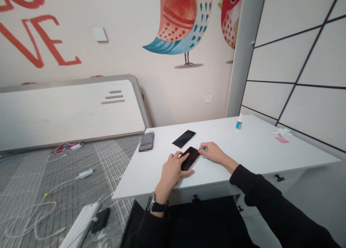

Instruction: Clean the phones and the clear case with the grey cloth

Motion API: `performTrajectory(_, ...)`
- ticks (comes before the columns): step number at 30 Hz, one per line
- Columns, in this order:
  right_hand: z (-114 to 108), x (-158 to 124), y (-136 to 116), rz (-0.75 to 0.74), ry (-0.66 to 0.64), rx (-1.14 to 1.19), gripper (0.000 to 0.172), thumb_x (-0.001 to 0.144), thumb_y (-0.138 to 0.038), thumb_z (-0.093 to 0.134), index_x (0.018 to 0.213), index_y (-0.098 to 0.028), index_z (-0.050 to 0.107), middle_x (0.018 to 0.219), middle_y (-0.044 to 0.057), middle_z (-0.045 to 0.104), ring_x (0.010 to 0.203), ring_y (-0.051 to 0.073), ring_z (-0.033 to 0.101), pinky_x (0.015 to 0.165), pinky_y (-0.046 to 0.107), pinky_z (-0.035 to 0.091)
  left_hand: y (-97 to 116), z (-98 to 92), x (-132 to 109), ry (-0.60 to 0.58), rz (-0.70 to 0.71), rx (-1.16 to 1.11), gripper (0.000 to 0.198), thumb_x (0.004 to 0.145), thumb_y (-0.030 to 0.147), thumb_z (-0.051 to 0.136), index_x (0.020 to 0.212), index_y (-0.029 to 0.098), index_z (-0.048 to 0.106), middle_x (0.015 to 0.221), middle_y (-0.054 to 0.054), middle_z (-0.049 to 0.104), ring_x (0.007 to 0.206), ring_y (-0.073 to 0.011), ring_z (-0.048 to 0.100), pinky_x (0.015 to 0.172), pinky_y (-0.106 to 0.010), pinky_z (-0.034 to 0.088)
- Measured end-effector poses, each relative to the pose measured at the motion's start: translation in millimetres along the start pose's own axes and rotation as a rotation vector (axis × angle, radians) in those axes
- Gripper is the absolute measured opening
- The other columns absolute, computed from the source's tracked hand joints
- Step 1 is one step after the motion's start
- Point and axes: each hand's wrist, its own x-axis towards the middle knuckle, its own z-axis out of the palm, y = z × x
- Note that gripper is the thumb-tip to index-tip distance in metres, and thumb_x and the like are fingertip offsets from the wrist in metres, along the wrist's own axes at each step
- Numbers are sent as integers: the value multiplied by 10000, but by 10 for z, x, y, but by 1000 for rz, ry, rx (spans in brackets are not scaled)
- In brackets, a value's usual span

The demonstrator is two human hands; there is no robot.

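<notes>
Across the room's near side, a white desk (216, 131) is standing before the person, whose two sleeved arms are resting over its front edge. Both hands are meeting near the middle of that edge. The left hand (170, 171) is lying back-up, its wrist rising from below, thumb spreading along the near side and a finger pressing on the screen; its grip is holding a dark phone (191, 158) at its left and lower end.

This phone is lying tilted on the desk or just above it, which I cannot tell, its long axis running from the lower left away to the upper right. So its far right corner is pointing toward the right hand (211, 151), the nearer of the two to that end. This hand is bending its fingers leftward, its forearm slanting in from the right, and its narrow pinch is holding what is looking like a small shiny piece (204, 148) just beside the corner; whether they are touching is not showing clearly. A second phone (184, 139) is lying flat just beyond the first.
</notes>
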Motion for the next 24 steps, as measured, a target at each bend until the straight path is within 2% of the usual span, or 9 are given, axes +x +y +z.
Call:
performTrajectory(4,-3,0,-15,8,0,-23,261,1019,-416,669,991,-158,697,957,28,714,871,186,691,845,394,584,3,4,6,-3,-7,-26,796,842,526,774,1542,257,506,1458,-100,591,1205,-342,543,985,-427,509)
performTrajectory(8,11,6,-10,29,-1,-49,244,1018,-406,672,1016,-163,700,1003,39,719,922,197,695,876,411,584,-28,-21,-14,-18,4,-104,868,837,529,782,1579,234,442,1494,-129,572,1280,-365,525,1086,-486,464)
performTrajectory(10,25,13,1,44,-3,-58,242,1019,-407,669,1021,-168,703,1014,42,721,936,200,695,889,417,581,-58,-44,-65,-34,19,-166,846,860,517,763,1587,244,428,1527,-122,552,1333,-346,521,1137,-471,441)
performTrajectory(12,38,19,13,54,-5,-61,245,1020,-412,667,1021,-171,705,1017,42,724,942,202,695,898,421,578,-87,-55,-142,-48,20,-232,770,915,487,702,1595,268,414,1578,-108,504,1319,-301,569,1122,-422,474)
performTrajectory(15,48,19,19,60,-3,-61,253,1019,-424,663,1014,-175,708,1013,42,728,943,202,694,905,422,569,-109,-15,-255,-44,-11,-300,662,966,415,623,1585,272,437,1638,-109,423,1347,-281,581,1136,-412,482)
performTrajectory(19,46,4,-4,61,11,-71,272,1022,-442,652,990,-178,708,982,36,727,913,198,689,898,416,560,-122,98,-301,-5,-39,-346,630,933,339,656,1537,226,515,1640,-127,425,1515,-312,414,1270,-475,318)
performTrajectory(24,34,-21,-47,47,21,-86,249,1025,-415,656,995,-173,712,986,35,731,928,200,695,904,419,565,-182,136,-281,31,-23,-422,683,889,352,712,1530,217,518,1591,-126,491,1461,-292,483,1253,-452,355)
